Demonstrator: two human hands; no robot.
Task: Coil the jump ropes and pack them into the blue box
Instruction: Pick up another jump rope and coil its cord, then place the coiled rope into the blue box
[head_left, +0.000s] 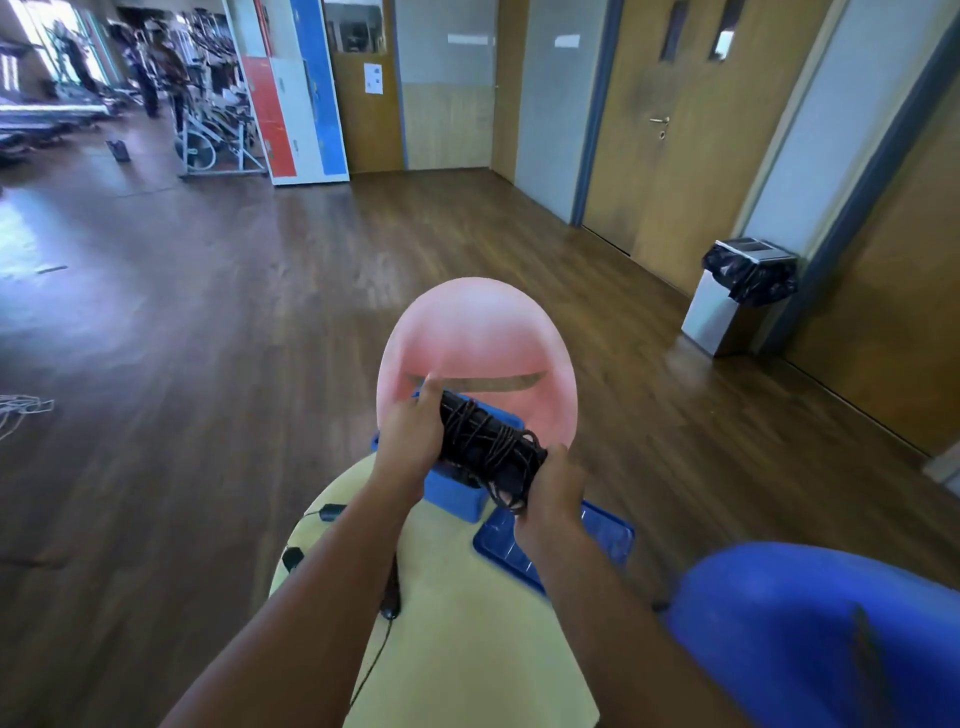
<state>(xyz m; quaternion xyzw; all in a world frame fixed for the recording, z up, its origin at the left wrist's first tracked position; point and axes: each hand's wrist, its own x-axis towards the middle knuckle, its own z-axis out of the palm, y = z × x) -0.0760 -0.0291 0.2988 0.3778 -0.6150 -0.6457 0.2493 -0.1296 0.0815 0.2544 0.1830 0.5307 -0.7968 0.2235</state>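
The left hand (410, 441) is curled round the far end of a tightly wound bundle of black corded jump rope (488, 447), with one finger sticking up past the bundle's end. The right hand (553, 488) is clamped round the near end, and a short loop of cord hangs out just below its fingers. Both hands hold the bundle level and slanted, directly above a small blue plastic box (452, 493). Whether the bundle touches the box's rim cannot be told, since the hands and rope hide most of the opening.

The box stands at the far edge of a round pale yellow table (467, 634). Just to its right lies a flat blue plastic lid (613, 530), partly under the right forearm. A second black jump rope (332, 512) lies loose on the left side of the table, its handles apart and its thin cord trailing toward the near edge.

A pink moulded plastic chair (478, 332) faces the table from beyond the box, and a blue plastic chair (810, 623) sits at the near right. A metal bin lined with a black bag (722, 317) stands on the wooden floor by the right wall.
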